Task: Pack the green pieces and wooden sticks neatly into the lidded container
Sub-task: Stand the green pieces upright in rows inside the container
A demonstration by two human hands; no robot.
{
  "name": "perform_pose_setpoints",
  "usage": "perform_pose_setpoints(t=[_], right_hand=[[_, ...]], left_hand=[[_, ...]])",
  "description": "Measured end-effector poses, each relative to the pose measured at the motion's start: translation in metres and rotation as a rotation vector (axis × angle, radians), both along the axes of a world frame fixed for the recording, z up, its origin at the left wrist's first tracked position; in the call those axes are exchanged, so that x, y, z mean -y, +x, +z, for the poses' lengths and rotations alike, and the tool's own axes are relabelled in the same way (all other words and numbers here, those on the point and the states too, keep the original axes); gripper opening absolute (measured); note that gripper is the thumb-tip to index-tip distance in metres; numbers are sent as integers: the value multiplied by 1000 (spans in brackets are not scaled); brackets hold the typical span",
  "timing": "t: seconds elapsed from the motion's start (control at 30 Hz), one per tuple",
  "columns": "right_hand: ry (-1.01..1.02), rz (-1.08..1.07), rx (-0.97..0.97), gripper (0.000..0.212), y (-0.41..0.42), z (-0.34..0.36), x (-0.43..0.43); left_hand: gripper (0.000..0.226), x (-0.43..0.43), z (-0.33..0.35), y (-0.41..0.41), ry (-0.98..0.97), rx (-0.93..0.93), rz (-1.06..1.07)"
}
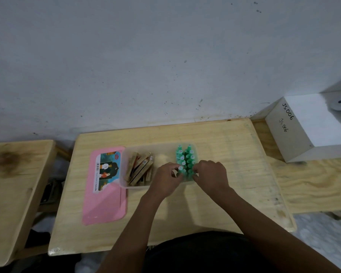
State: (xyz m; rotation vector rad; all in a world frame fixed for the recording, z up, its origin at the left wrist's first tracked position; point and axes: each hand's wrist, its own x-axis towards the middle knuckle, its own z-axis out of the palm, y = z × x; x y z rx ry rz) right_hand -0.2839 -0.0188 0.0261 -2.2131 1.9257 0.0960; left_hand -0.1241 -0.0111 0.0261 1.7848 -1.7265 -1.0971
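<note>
A clear plastic container (126, 186) stands on the wooden table. Several wooden sticks (140, 168) lie slanted in its left half. Several green pieces (186, 157) with white round tops stand upright in two rows in its right half. My left hand (166, 179) pinches the nearest green piece of the left row. My right hand (211, 174) has its fingertips on the nearest green piece of the right row. The pink lid (104, 203) lies flat on the table left of the container, its edge tucked under it.
The pale wooden table (234, 174) ends at a white wall behind. A second wooden surface (12, 184) sits to the left across a gap. A white box (307, 127) marked "JS 006" rests on a board at the right.
</note>
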Motion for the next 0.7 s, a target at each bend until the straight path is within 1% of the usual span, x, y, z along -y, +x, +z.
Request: perform_pose_setpoints(t=[0.13, 0.33, 0.53, 0.6, 0.7], right_hand=[[21, -24, -27, 17, 5, 1, 5], [55, -45, -77, 18, 9, -2, 8], [56, -3, -123, 18, 9, -3, 10], [45, 14, -139, 18, 8, -3, 8], [33, 18, -157, 18, 8, -2, 5]], left_hand=[[29, 0, -5, -1, 4, 17, -25], [22, 1, -11, 1, -16, 31, -66], [10, 4, -15, 1, 3, 88, -139], [11, 3, -16, 0, 12, 100, -145], [19, 2, -20, -1, 30, 107, -130]])
